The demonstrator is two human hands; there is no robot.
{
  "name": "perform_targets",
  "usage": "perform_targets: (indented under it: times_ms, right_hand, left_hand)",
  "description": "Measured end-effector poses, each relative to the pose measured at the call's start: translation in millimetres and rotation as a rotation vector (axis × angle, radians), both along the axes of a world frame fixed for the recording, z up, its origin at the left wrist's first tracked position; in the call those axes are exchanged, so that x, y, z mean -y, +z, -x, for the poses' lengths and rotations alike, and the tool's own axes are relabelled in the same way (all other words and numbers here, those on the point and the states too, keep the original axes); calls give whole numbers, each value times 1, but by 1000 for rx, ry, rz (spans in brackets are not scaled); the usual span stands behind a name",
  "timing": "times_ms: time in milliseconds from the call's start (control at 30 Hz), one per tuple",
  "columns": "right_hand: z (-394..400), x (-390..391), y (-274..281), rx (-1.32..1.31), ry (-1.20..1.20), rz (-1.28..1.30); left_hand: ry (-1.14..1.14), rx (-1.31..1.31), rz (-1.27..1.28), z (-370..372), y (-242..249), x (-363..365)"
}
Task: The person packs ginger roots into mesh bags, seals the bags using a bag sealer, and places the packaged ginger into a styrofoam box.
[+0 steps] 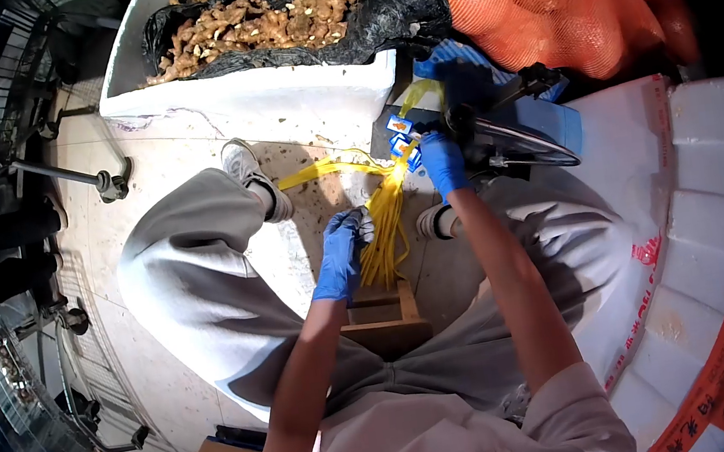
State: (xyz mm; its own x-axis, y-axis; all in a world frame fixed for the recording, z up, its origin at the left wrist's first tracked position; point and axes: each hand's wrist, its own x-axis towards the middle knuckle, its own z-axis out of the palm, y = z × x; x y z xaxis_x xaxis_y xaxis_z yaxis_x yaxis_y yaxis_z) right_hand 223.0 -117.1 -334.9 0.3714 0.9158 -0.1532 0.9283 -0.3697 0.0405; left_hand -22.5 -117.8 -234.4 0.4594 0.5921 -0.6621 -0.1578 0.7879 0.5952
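Note:
Both hands wear blue gloves. My left hand (342,251) is closed around the lower part of a bundle of yellow straps (384,218) that hangs between my knees. At the bundle's upper end my right hand (442,160) pinches the straps beside small blue-and-white tags (401,129). One loose yellow strap (318,172) trails left across the floor. A dark metal tool (516,142) lies just right of my right hand.
A white foam box (253,94) lined with black plastic holds ginger roots (262,20) ahead. Orange net sacks (552,0) lie at upper right. A white foam box with red print (704,254) stands at right. I sit on a wooden stool (387,314). Metal racks (27,179) stand at left.

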Motion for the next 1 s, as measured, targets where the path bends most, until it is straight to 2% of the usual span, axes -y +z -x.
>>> perform_targets:
  times_ms: [33,67,100,167,200,267,300,333,433,567,600,633,667,733,800,867,900,933,967,1000]
  right_hand:
    - [12,4,22,-253,-168,-142]
    - [29,8,56,-507,-336,-286]
    - [47,11,93,-349,-137,-488]
    - [80,24,140,-493,-3,-758]
    - [95,36,172,-627,85,-763]
    - [120,62,220,-767,292,-649]
    - [125,68,246,-522,477,-473]
    - [134,78,259,-505,513,-375]
    - [152,99,246,-432,655,-430]
    - [162,108,231,-576,664,-314]
    - [163,109,224,-612,673,-291]
    - [166,110,202,-773,597,-307]
    - [160,99,209,-843,664,-426]
    - [147,77,240,-808,437,-489]
    - [135,56,263,-1252,130,-708]
    - [131,39,306,-1556,-29,-754]
    - [133,32,325,-1505,71,-869]
    - [137,32,340,-1370,38,-861]
    - [138,29,341,-1631,-107,-651]
    - [139,30,336,-1726,-157,-607]
  left_hand:
    - [-82,153,28,1,-9,0]
    - [-89,161,22,-2,-2,-2]
    - [-141,215,174,-10,12,-6]
    - [-188,279,395,-28,61,-19]
    - [-156,339,456,-28,64,-28]
    - [-189,820,544,-18,72,-59]
    - [-177,473,358,-15,85,-72]
    - [-31,362,274,-17,113,-79]
    - [-69,281,-130,1,153,-106]
    - [-113,268,-481,22,204,-117]
    - [-111,261,-497,24,212,-115]
    - [-97,261,-560,26,220,-109]
    - [-86,264,-623,27,226,-102]
    - [-120,234,-616,29,232,-87]
    - [-152,229,-602,27,234,-68]
    - [-182,122,-608,24,219,-51]
    - [-205,128,-642,23,211,-42]
    - [-227,135,-677,22,207,-33]
    - [-182,160,-655,18,212,-22]
    - [-247,227,-652,21,216,-18]
